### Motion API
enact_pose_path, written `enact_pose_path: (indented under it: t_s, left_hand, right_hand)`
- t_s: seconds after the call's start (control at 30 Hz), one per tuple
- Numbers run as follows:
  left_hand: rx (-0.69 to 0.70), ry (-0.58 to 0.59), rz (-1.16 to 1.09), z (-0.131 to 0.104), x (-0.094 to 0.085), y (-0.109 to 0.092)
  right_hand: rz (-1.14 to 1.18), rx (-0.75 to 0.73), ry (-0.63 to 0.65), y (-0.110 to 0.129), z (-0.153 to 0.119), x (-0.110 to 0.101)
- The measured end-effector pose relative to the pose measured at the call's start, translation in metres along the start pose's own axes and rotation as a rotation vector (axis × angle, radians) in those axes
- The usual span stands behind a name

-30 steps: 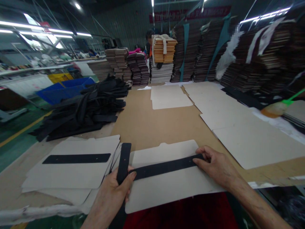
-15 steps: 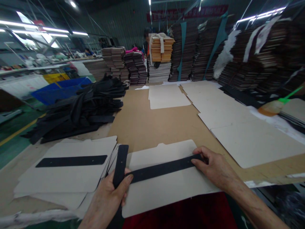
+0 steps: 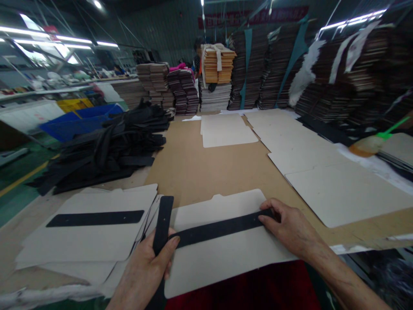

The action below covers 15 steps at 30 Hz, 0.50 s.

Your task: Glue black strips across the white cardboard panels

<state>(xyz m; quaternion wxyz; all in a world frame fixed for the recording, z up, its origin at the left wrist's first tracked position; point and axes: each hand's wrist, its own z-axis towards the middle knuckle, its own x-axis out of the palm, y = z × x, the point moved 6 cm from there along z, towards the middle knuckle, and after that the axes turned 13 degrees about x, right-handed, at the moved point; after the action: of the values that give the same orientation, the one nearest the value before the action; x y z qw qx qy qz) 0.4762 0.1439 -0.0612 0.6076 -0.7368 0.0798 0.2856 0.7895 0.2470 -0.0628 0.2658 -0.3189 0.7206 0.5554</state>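
Note:
A black strip [image 3: 219,229] lies slantwise across a light grey board [image 3: 213,267] with rounded corners at the table's front edge. My left hand [image 3: 150,260] is closed, its thumb at the strip's left end. A second black strip [image 3: 163,221] stands up out of the same hand, its lower part passing below the palm. My right hand [image 3: 288,221] pinches the strip's right end, with thumb and fingers over the board. Left of my left hand, a pile of similar boards [image 3: 87,245] carries another black strip [image 3: 95,218] with two small holes.
A heap of loose black strips [image 3: 106,150] lies at the left, before a blue bin [image 3: 80,122]. More grey boards [image 3: 312,159] overlap along the right, and a few [image 3: 229,129] lie at the back. A bottle with orange liquid [image 3: 368,145] stands far right. Tall stacks [image 3: 248,73] line the back.
Both hands keep their hold on the strip with almost no movement. The view has shifted very slightly, and the board's near left corner sits a little lower.

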Motion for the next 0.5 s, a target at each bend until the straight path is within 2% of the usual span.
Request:
enact_pose_path:
  t_s: [0.13,0.3,0.37,0.5]
  left_hand:
    - [-0.022,-0.006,0.001,0.001,0.001,0.002]
    - [-0.006,-0.005,-0.091,-0.009,-0.001,-0.001]
    - [0.046,-0.005,-0.111,-0.018,-0.006,-0.004]
    - [0.258,0.06,-0.025,-0.033,-0.012,-0.016]
  right_hand:
    - [-0.034,-0.002,-0.014,-0.001,0.001,0.001]
    - [-0.122,-0.152,-0.128,-0.006,-0.004,0.0]
    - [-0.143,-0.177,-0.148,-0.015,-0.002,0.002]
    - [-0.147,-0.259,-0.086,-0.029,0.005,0.012]
